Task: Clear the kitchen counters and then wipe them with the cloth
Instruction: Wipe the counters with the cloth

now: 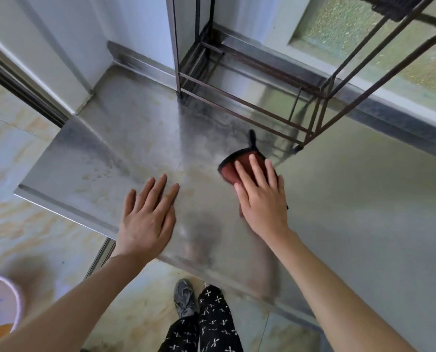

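Cloth [229, 171]: red, dark-edged, with a dark loop at its far corner. It lay flat on the worktop [125, 148], just in front of the rack [249, 102] and a little short of its near foot. Judged soft, thin and light. It would crumple or fold under a sideways push, so it was best handled by a flat palm pressing down on its middle. For lifting, a pinch at the loop or an edge would serve. It is not fragile. On smooth steel it would probably slide easily, and more so if damp, though dampness could not be told.

Hands: both apart, neither clamped on anything. The right hand [262, 196] lay flat on the cloth with its fingers straight and spread, covering the near half. The left hand [148, 214] lay flat on bare steel, farther from the rack than the cloth and to its left, fingers straight and holding nothing.

Worktop: sheet steel, streaked and stained ahead of the rack.

Rack: an open frame of thin dark bars, standing on the worktop against the back wall. No load showed on its lower bars.

Basin [17, 301]: pale-rimmed, on the floor well apart from the rack and cut off by the picture's edge. An orange patch showed low inside it, but the contents could not be told.
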Demonstrator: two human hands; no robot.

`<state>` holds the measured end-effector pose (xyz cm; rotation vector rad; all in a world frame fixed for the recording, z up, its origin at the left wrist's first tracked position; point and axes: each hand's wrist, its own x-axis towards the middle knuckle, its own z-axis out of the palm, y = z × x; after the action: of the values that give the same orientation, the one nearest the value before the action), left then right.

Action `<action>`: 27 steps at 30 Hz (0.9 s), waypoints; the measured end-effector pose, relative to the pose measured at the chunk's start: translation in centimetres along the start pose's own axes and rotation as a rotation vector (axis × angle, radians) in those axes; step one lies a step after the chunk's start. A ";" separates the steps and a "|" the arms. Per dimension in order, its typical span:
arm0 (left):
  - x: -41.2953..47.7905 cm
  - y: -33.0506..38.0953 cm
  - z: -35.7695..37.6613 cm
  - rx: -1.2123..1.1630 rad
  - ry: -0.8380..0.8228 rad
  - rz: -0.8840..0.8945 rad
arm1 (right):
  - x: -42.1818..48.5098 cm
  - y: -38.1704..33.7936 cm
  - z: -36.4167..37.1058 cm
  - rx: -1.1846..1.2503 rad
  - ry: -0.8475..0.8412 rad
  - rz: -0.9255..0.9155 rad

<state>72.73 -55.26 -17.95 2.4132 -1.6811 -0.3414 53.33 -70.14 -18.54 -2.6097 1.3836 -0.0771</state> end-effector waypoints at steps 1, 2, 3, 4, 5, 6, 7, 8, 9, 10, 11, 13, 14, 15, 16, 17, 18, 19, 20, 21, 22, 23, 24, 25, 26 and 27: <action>0.0 0.0 0.0 0.001 0.007 -0.002 | 1.4 0.5 -0.1 0.019 0.016 0.083; 0.1 0.0 0.0 0.005 0.009 -0.002 | 2.7 0.6 -0.1 0.041 0.033 0.162; 0.1 0.0 0.1 0.011 0.007 -0.003 | 3.8 0.2 0.0 0.052 0.051 0.218; 0.1 0.0 0.1 0.016 0.002 -0.005 | 4.5 -0.6 0.2 0.049 0.066 0.239; 0.0 0.0 0.2 0.016 -0.003 -0.007 | 4.8 -1.6 0.5 0.043 0.075 0.216; 0.0 -0.1 0.2 0.014 -0.006 -0.010 | 4.7 -2.8 0.7 0.044 0.078 0.149; 0.1 -0.1 0.1 0.012 -0.006 -0.011 | 4.2 -3.9 0.9 0.047 0.075 0.046; 0.1 -0.1 0.1 0.013 -0.008 -0.009 | 3.5 -4.9 1.2 0.047 0.061 -0.074; 0.1 -0.1 0.0 0.016 -0.014 -0.006 | 2.8 -5.6 1.3 0.047 0.036 -0.189; 0.1 0.0 0.0 0.023 -0.022 -0.005 | 2.3 -5.9 1.4 0.050 0.013 -0.284; 0.1 0.0 -0.1 0.031 -0.032 -0.006 | 2.3 -5.5 1.4 0.051 -0.004 -0.362; 0.1 0.1 -0.1 0.041 -0.040 -0.010 | 3.6 -3.8 1.1 0.031 -0.019 -0.464; 0.1 0.1 -0.1 0.043 -0.039 -0.011 | 4.6 -2.8 0.9 0.014 -0.015 -0.463; 0.1 0.1 -0.1 0.043 -0.037 -0.011 | 6.0 -2.0 0.7 0.005 -0.009 -0.406; 0.1 0.0 -0.1 0.042 -0.037 -0.010 | 7.6 -1.5 0.5 0.007 -0.003 -0.311; 0.1 0.0 0.0 0.041 -0.037 -0.008 | 9.1 -1.3 0.3 0.015 0.005 -0.210; 0.1 0.0 0.0 0.040 -0.036 -0.006 | 10.2 -1.6 0.3 0.019 0.022 -0.134; 0.1 -0.1 0.1 0.040 -0.035 -0.002 | 10.8 -2.3 0.4 0.017 0.039 -0.094; 0.1 -0.2 0.2 0.040 -0.035 0.001 | 11.0 -3.2 0.6 0.017 0.049 -0.096; 0.1 -0.2 0.2 0.039 -0.037 0.002 | 10.7 -4.2 0.8 0.028 0.045 -0.141; 0.1 -0.3 0.3 0.039 -0.041 0.003 | 10.1 -5.1 1.0 0.041 0.031 -0.221; 0.1 -0.3 0.3 0.039 -0.043 0.003 | 9.1 -6.0 1.2 0.047 0.014 -0.322; 0.1 -0.4 0.4 0.040 -0.042 0.006 | 7.9 -6.5 1.4 0.048 -0.008 -0.422; 0.1 -0.4 0.4 0.042 -0.039 0.011 | 6.8 -6.7 1.5 0.047 -0.033 -0.501; 0.1 -0.5 0.5 0.041 -0.036 0.016 | 6.1 -6.4 1.5 0.042 -0.055 -0.551; 0.1 -0.5 0.4 0.034 -0.036 0.018 | 5.9 -5.9 1.4 0.038 -0.068 -0.574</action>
<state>73.08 -55.16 -18.52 2.4289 -1.7361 -0.3580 61.70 -71.60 -19.08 -2.8552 0.5697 -0.0898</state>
